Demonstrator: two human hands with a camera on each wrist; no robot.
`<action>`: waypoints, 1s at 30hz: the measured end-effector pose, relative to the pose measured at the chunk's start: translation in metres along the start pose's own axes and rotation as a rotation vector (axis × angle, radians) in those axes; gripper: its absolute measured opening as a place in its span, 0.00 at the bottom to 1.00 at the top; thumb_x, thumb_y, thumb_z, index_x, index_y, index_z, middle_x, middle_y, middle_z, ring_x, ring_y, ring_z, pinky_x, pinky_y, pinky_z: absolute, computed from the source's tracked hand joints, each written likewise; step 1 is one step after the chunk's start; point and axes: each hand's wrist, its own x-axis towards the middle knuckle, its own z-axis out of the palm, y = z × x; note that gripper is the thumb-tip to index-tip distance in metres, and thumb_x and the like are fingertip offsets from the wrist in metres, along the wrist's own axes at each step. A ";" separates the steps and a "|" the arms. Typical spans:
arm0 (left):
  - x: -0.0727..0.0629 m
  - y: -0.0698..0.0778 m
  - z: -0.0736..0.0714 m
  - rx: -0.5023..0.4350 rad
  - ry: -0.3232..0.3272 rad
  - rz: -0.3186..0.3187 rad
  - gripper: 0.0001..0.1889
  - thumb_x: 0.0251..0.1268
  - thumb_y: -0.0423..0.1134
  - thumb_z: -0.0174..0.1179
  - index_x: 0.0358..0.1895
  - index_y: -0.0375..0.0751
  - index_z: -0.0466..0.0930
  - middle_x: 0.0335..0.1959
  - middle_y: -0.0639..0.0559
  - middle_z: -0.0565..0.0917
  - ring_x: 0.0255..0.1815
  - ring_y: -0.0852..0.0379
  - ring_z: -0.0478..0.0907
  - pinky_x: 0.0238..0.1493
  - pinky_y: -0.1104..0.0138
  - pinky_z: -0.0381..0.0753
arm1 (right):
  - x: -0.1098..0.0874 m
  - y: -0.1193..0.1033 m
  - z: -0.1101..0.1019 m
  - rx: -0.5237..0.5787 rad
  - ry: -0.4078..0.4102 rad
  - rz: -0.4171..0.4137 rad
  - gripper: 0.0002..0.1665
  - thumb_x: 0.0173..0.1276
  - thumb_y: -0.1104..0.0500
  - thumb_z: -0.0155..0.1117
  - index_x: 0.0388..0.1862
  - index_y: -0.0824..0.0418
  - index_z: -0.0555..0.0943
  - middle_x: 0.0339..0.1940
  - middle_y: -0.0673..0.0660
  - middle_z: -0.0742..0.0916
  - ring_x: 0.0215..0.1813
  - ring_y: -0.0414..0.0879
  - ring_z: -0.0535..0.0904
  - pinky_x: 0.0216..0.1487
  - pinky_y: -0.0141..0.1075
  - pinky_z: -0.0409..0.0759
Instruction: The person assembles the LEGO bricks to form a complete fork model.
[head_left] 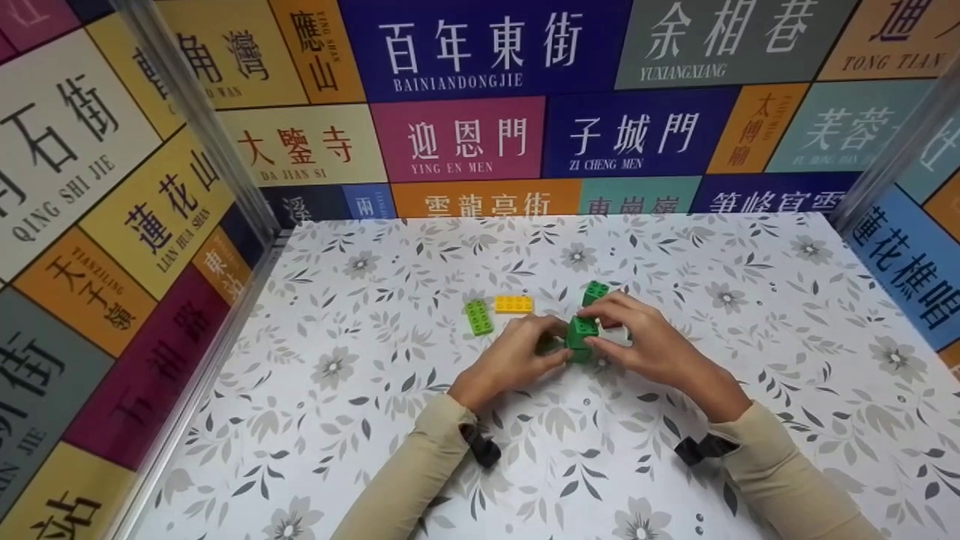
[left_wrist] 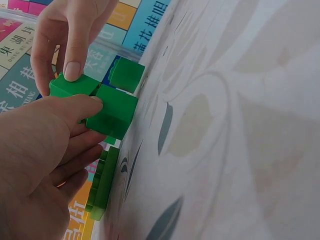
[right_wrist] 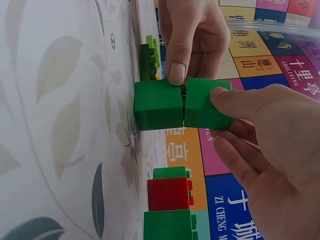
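Note:
My left hand (head_left: 519, 349) pinches a lower green toy building brick (right_wrist: 157, 105) that stands on the table. The right hand (head_left: 651, 341) grips an upper green brick (right_wrist: 205, 104) between thumb and fingers, right on top of the lower one. A narrow gap with studs showing lies between the two in the right wrist view. Another green brick (head_left: 597, 291) stands just beyond the right hand. A red brick (right_wrist: 168, 194) lies near it, mostly hidden behind that hand in the head view. By the left fingers is a long green brick (left_wrist: 102, 185).
Left of the hands lie a light green flat brick (head_left: 478, 317) and a yellow flat brick (head_left: 513, 304). A floral cloth (head_left: 337, 435) covers the table. Panels with printed signs (head_left: 457, 139) rise along the back and both sides. Each wrist carries a black strap device (head_left: 484, 448).

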 end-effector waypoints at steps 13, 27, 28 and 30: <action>0.000 -0.001 0.000 0.002 -0.003 -0.015 0.16 0.76 0.44 0.69 0.61 0.43 0.86 0.54 0.49 0.91 0.53 0.55 0.88 0.56 0.69 0.86 | 0.000 0.002 0.003 0.031 -0.009 0.007 0.23 0.72 0.58 0.78 0.65 0.52 0.87 0.60 0.49 0.89 0.57 0.45 0.87 0.56 0.46 0.90; 0.000 -0.001 0.001 0.033 -0.012 -0.040 0.19 0.76 0.46 0.69 0.63 0.43 0.85 0.55 0.46 0.90 0.53 0.54 0.86 0.55 0.68 0.84 | 0.000 0.005 0.002 0.035 -0.020 0.053 0.20 0.77 0.56 0.73 0.65 0.48 0.88 0.59 0.47 0.90 0.55 0.51 0.87 0.56 0.53 0.89; 0.000 -0.001 0.001 0.037 -0.013 -0.042 0.19 0.76 0.46 0.69 0.63 0.43 0.85 0.56 0.47 0.90 0.54 0.54 0.86 0.56 0.68 0.84 | 0.000 0.005 0.002 0.035 -0.019 0.056 0.20 0.77 0.56 0.73 0.65 0.47 0.88 0.59 0.47 0.90 0.55 0.50 0.87 0.56 0.53 0.89; 0.000 -0.001 0.001 0.043 -0.014 -0.047 0.19 0.76 0.46 0.70 0.63 0.43 0.85 0.56 0.47 0.90 0.54 0.55 0.85 0.57 0.68 0.84 | -0.001 0.005 0.003 0.035 -0.018 0.055 0.20 0.77 0.56 0.73 0.65 0.48 0.88 0.59 0.47 0.90 0.55 0.50 0.88 0.56 0.52 0.89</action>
